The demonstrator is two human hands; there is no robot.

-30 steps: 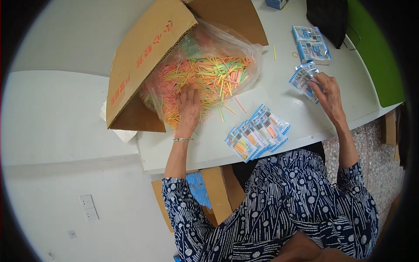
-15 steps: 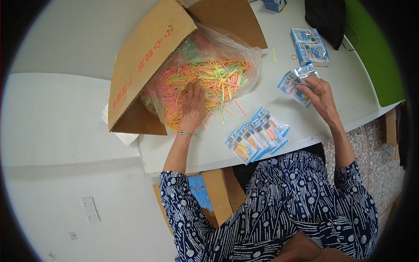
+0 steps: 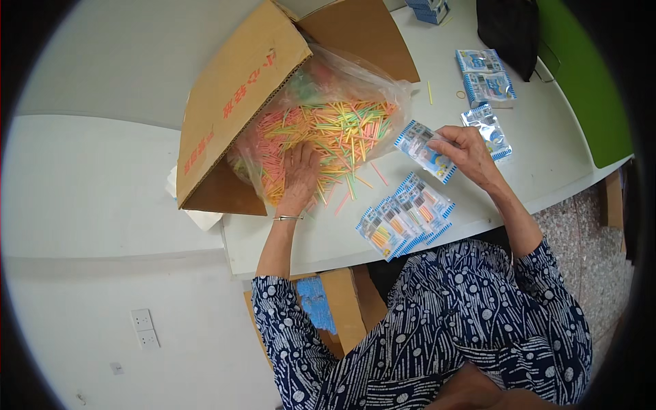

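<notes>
My left hand (image 3: 298, 179) rests on a heap of thin pink, yellow, orange and green sticks (image 3: 348, 133). Its fingers are stretched out, the tips partly among the sticks. The heap lies in a clear plastic bag (image 3: 396, 87) that spills from a tipped cardboard box (image 3: 239, 102). Pinched in my right hand (image 3: 466, 154) is a small clear packet with blue striped ends (image 3: 424, 152), held above the table. Below it, several packets with coloured sticks inside (image 3: 404, 217) lie fanned and overlapping near the table's front edge.
A packet stack (image 3: 487, 130) lies right of my right hand, with further stacked packets (image 3: 488, 85) behind it. A rubber band (image 3: 460, 95) and loose sticks lie on the white table (image 3: 301, 246). A black bag (image 3: 509, 34) stands at the back right, beside a green panel (image 3: 581, 82).
My right hand has moved left with a packet, away from the packet stack, toward the bag of sticks. My left hand stays on the heap, nearly unmoved.
</notes>
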